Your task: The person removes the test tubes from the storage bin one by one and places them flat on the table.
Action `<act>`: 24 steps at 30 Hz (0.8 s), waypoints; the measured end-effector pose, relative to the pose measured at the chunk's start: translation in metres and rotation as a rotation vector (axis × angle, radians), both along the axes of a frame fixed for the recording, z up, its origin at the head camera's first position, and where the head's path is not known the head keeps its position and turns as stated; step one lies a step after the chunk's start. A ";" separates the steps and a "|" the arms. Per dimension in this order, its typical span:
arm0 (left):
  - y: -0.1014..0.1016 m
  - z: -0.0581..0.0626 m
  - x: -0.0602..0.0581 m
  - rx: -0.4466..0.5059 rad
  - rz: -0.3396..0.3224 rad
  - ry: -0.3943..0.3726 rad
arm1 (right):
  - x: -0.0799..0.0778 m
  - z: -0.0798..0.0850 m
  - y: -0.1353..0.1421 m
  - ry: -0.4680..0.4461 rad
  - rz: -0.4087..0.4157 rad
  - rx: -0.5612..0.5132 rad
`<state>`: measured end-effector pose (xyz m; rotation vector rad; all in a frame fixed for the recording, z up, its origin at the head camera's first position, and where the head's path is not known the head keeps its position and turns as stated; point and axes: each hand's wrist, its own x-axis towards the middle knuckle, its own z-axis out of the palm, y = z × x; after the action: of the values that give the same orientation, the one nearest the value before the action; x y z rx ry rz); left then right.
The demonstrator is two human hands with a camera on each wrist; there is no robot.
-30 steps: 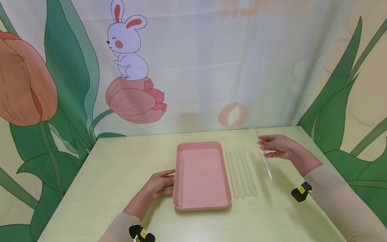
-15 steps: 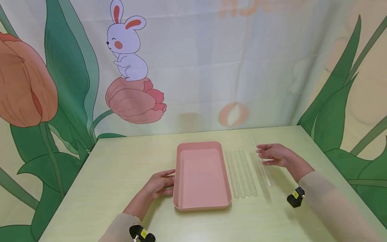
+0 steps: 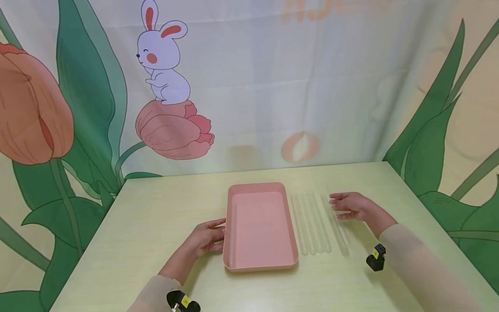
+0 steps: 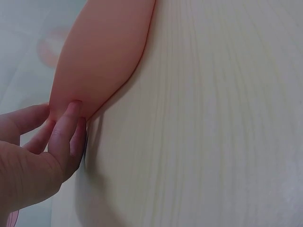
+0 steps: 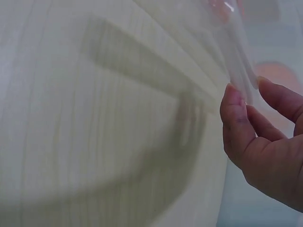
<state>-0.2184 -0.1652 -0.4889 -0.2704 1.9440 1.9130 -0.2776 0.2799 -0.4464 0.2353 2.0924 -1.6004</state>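
Observation:
My right hand [image 3: 352, 206] pinches a clear test tube [image 3: 341, 234] between thumb and fingertips, low over the table on the right. In the right wrist view the tube [image 5: 234, 56] runs up and away from the fingertips. Several more clear test tubes [image 3: 313, 229] lie side by side on the table, between that hand and a pink tray [image 3: 265, 234]. Along the tray's left inner wall lies one clear tube [image 3: 233, 236]. The fingertips of my left hand [image 3: 206, 238] rest against the outside of the tray's left wall, as the left wrist view also shows.
A pale wood-grain table [image 3: 167, 216] carries everything. Behind it hangs a printed cloth [image 3: 249, 86] with a rabbit, tulips and leaves, meeting the table's back edge.
My right hand has come down and slightly left, toward the viewer, bringing its test tube closer to the table and the row of tubes. The left hand and tray have stayed put.

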 end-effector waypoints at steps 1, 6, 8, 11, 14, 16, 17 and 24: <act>0.000 0.000 0.000 -0.001 -0.001 0.001 | -0.001 -0.003 0.000 0.000 0.004 0.005; 0.000 0.000 0.000 -0.003 0.007 -0.003 | -0.005 -0.013 -0.003 -0.012 0.011 0.026; 0.000 0.000 0.000 -0.002 0.009 -0.006 | -0.005 -0.015 -0.004 -0.011 0.020 0.028; 0.000 -0.001 0.000 0.002 0.007 -0.005 | -0.005 -0.018 -0.006 -0.007 0.025 0.017; 0.000 -0.001 0.000 0.006 0.002 0.002 | -0.006 -0.019 -0.007 -0.007 0.020 -0.001; 0.000 -0.002 0.000 0.010 0.001 0.006 | -0.006 -0.020 -0.008 -0.010 0.016 -0.011; -0.001 -0.002 0.000 0.010 -0.001 0.006 | -0.007 -0.020 -0.008 -0.011 0.017 -0.016; -0.001 -0.002 -0.001 0.011 0.005 0.007 | -0.008 -0.023 -0.010 -0.020 0.014 -0.049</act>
<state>-0.2196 -0.1659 -0.4914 -0.2659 1.9382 1.9298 -0.2855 0.2696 -0.4690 0.2189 2.0328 -1.6329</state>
